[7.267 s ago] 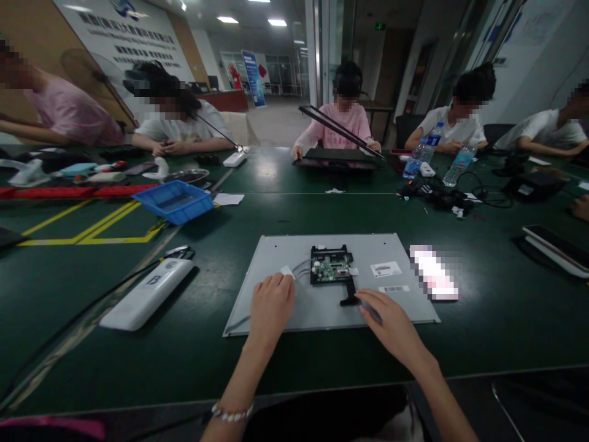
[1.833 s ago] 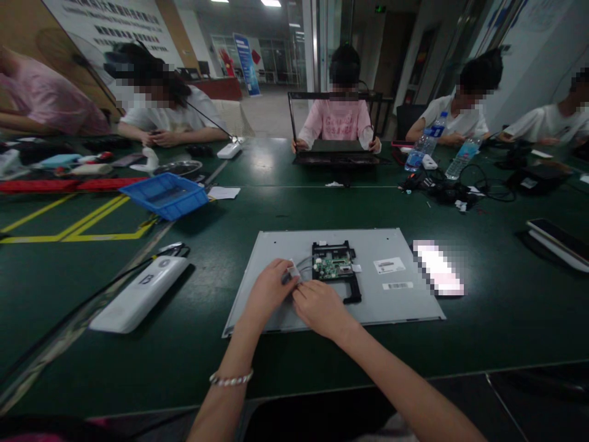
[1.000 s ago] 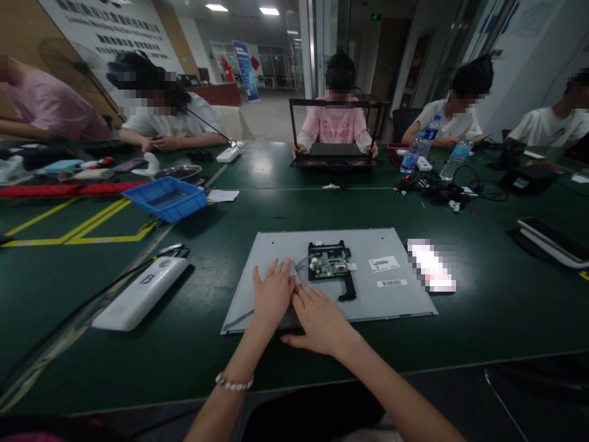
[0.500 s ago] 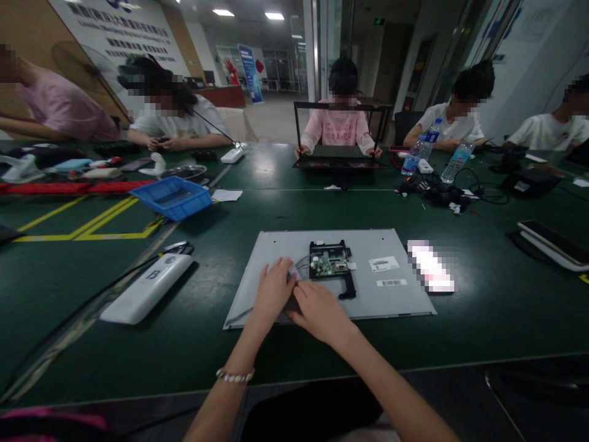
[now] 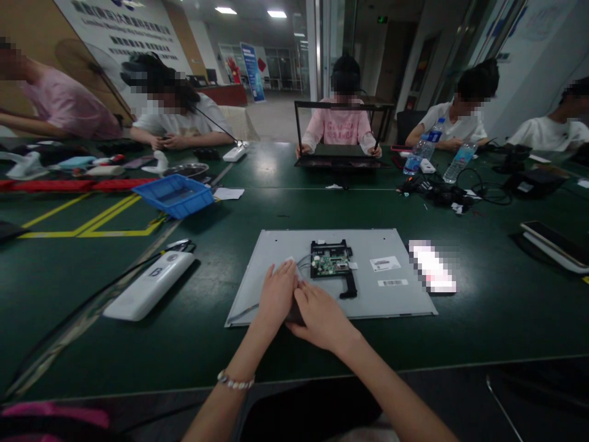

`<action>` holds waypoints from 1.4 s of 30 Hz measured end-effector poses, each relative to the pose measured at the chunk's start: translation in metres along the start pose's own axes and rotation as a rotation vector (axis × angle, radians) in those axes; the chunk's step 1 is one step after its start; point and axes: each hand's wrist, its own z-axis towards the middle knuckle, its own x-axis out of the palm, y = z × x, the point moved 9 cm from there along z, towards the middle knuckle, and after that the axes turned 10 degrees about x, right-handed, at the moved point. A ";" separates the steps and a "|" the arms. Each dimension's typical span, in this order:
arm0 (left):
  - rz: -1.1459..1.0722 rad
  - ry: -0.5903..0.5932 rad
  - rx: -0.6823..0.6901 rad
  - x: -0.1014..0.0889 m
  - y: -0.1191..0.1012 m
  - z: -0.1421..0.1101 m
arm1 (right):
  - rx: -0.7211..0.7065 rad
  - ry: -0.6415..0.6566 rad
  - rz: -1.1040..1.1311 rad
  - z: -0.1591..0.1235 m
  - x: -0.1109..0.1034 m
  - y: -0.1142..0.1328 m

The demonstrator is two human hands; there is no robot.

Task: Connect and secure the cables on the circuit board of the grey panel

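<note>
A grey flat display panel point(image 5: 363, 245) lies back side up on the green table before me. Mounted near its middle is a green circuit board point(image 5: 335, 264) in a black bracket point(image 5: 350, 287), with thin grey wires point(image 5: 304, 261) running left from it. Left of the bracket, my left hand point(image 5: 278, 293) bends over the panel, fingers together. My right hand point(image 5: 322, 312) meets it from the right, fingertips touching the left hand. Between and under both palms a dark brown piece point(image 5: 296, 314) shows; most of it is hidden, so its kind is unclear. Both hands look closed around it.
A white power bank point(image 5: 151, 285) with cables lies to the left, a blue bin point(image 5: 177, 199) behind it. A bright-screened phone point(image 5: 432, 267) rests beside the panel's right edge. Across the table, a person holds a black frame point(image 5: 343, 162). Water bottles point(image 5: 460, 161) and tangled cables stand far right.
My left hand has turned slightly and its fingers lie closer together against the right hand. The view has shifted a little; the panel stays in place.
</note>
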 end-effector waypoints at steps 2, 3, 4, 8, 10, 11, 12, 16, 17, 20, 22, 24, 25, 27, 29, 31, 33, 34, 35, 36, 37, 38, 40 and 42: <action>0.015 0.023 0.000 0.002 0.000 0.001 | 0.008 -0.011 0.000 -0.002 -0.001 0.000; 0.017 0.029 -0.001 0.003 0.000 0.001 | 0.012 -0.017 -0.003 -0.003 -0.001 0.000; 0.013 0.029 -0.006 0.003 0.000 0.001 | 0.016 -0.021 -0.008 -0.003 0.000 -0.001; -0.040 0.021 -0.053 -0.001 0.004 -0.001 | 0.023 -0.030 -0.018 -0.007 0.000 0.001; -0.070 0.020 -0.071 -0.002 0.007 -0.001 | 0.030 -0.038 -0.014 -0.010 -0.004 0.003; -0.084 0.018 -0.080 -0.002 0.009 -0.001 | 0.033 -0.043 -0.009 -0.012 -0.007 0.003; -0.097 0.013 -0.090 -0.003 0.011 -0.001 | 0.034 -0.046 -0.004 -0.015 -0.012 0.003; -0.137 -0.039 -0.115 -0.009 0.018 0.002 | 0.082 -0.108 0.032 -0.026 -0.044 -0.019; -0.141 -0.061 -0.116 -0.012 0.020 0.003 | 0.126 -0.134 0.051 -0.028 -0.055 -0.033; -0.128 -0.149 -0.116 -0.028 0.023 0.002 | 0.309 -0.239 0.113 -0.030 -0.087 -0.090; -0.115 -0.205 -0.098 -0.038 0.021 0.001 | 0.386 -0.234 0.137 -0.027 -0.098 -0.124; -0.111 -0.226 -0.062 -0.044 0.016 -0.001 | 0.432 -0.199 0.184 -0.020 -0.102 -0.151; -0.113 -0.215 -0.038 -0.044 0.012 -0.002 | 0.448 -0.177 0.190 -0.015 -0.103 -0.161; -0.116 -0.163 0.010 -0.041 0.003 -0.005 | 0.459 -0.123 0.180 -0.005 -0.100 -0.173; -0.106 -0.104 0.045 -0.036 -0.007 -0.008 | 0.446 -0.077 0.148 0.004 -0.095 -0.178; -0.080 -0.064 0.070 -0.032 -0.015 -0.010 | 0.419 -0.053 0.122 0.011 -0.090 -0.179; -0.046 -0.041 0.088 -0.031 -0.021 -0.012 | 0.406 -0.047 0.114 0.015 -0.086 -0.179; -0.029 -0.031 0.094 -0.030 -0.023 -0.012 | 0.409 -0.049 0.119 0.016 -0.085 -0.179; -0.015 -0.023 0.097 -0.029 -0.024 -0.012 | 0.414 -0.053 0.128 0.016 -0.084 -0.179; 0.000 -0.016 0.097 -0.029 -0.025 -0.012 | 0.418 -0.063 0.139 0.015 -0.083 -0.180; 0.013 -0.008 0.099 -0.029 -0.026 -0.012 | 0.420 -0.076 0.151 0.014 -0.083 -0.181; 0.026 -0.003 0.102 -0.029 -0.027 -0.011 | 0.421 -0.090 0.167 0.013 -0.083 -0.182; 0.055 0.007 0.112 -0.030 -0.029 -0.010 | 0.429 -0.123 0.204 0.010 -0.085 -0.187; 0.083 0.012 0.122 -0.031 -0.031 -0.008 | 0.453 -0.165 0.233 0.005 -0.088 -0.196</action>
